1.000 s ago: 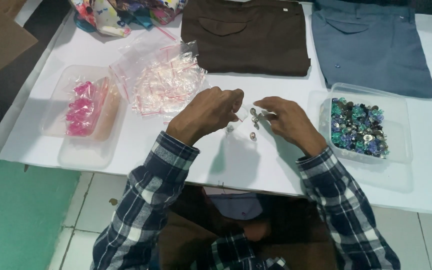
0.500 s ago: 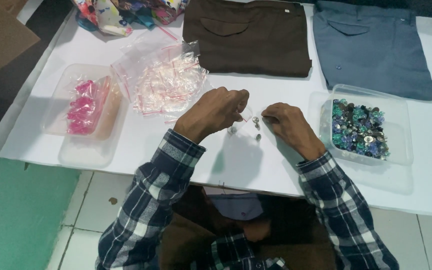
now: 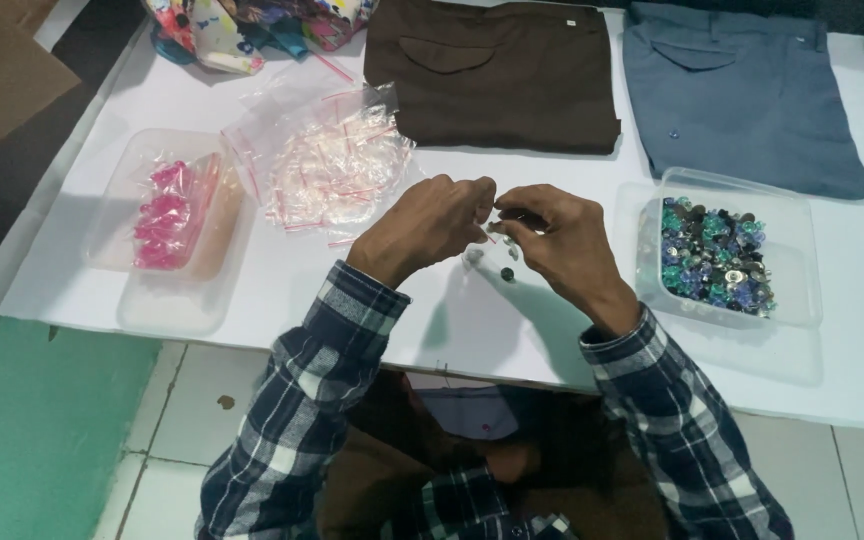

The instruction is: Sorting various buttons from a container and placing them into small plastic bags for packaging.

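Observation:
My left hand (image 3: 430, 226) and my right hand (image 3: 564, 240) meet fingertip to fingertip just above the white table (image 3: 352, 300). Between them they pinch a small clear zip bag (image 3: 493, 216) with a red strip; what is inside it is hidden by my fingers. Under the hands lie a few loose beads (image 3: 505, 272). A clear tray (image 3: 797, 300) heaped with blue, green and silver beads (image 3: 717, 255) stands right of my right hand.
A pile of empty clear zip bags (image 3: 337, 170) lies left of my hands. Further left, a clear tray (image 3: 167, 305) holds pink filled bags (image 3: 164, 215). Folded brown trousers (image 3: 492, 70) and blue-grey trousers (image 3: 742, 90) lie at the back, beside colourful cloth (image 3: 252, 25).
My hands have drawn slightly closer together over the same spot, the left hand shifting a little right. Everything else on the table is unchanged.

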